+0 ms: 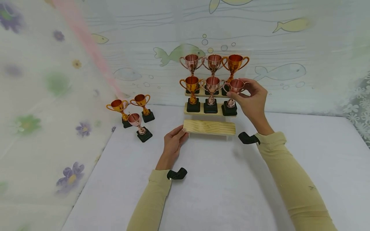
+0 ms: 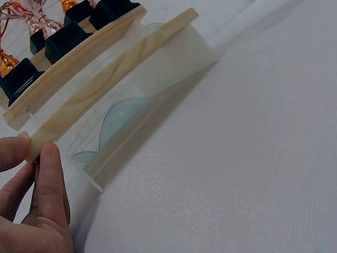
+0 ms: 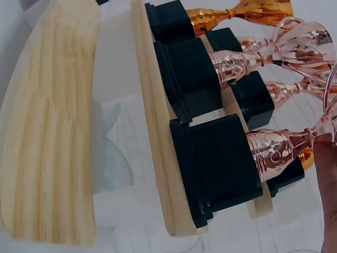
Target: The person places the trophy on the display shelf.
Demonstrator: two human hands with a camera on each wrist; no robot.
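Observation:
A tiered display stand with wooden shelves stands before the backdrop; its bare front shelf (image 1: 209, 127) is lowest. My left hand (image 1: 173, 141) pinches that shelf's left end between thumb and fingers, seen close in the left wrist view. My right hand (image 1: 253, 98) holds a rose-gold trophy cup (image 1: 236, 86) by its upper part, its black base (image 3: 218, 163) at the right end of the middle shelf (image 3: 152, 126). Beside it on this shelf are another rose-gold trophy (image 1: 212, 85) and a gold trophy (image 1: 192, 85). On the top shelf stand two rose-gold trophies (image 1: 192, 61) and a gold one (image 1: 235, 62).
Left of the stand, two gold trophies (image 1: 140, 101) and a rose-gold trophy (image 1: 135, 120) stand on the white-covered table (image 1: 208, 179). A fish-patterned curtain (image 1: 138, 38) hangs behind, and a flowered one (image 1: 43, 106) runs along the left.

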